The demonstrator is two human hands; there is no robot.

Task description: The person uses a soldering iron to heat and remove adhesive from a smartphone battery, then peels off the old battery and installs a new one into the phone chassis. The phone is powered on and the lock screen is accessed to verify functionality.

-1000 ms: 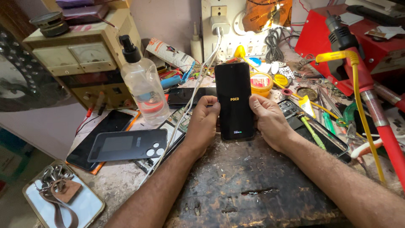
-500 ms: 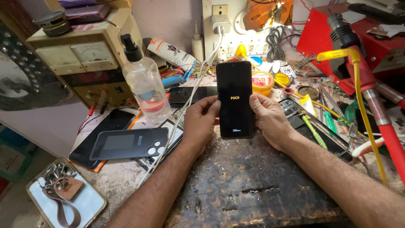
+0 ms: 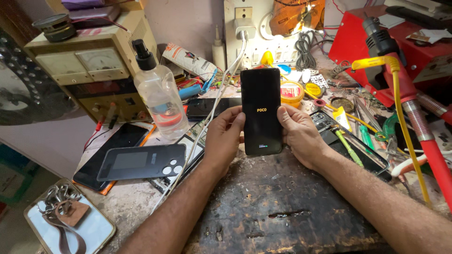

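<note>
Scorched, blackened wood makes up the near worktop (image 3: 282,207), rough and cracked, and my forearms cross it. At the near left lies a rounded pale tray (image 3: 96,230) with metal keys on a brown leather strap (image 3: 66,218). My left hand (image 3: 223,138) and right hand (image 3: 299,136) are each clamped on a long edge of a glossy black smartphone (image 3: 261,110), held upright between them above the worktop, screen towards me. Left of it lies a matte grey phone back cover (image 3: 141,162). Farther off stands a clear plastic pump bottle (image 3: 157,96), then a beige boxy power supply (image 3: 92,61).
</note>
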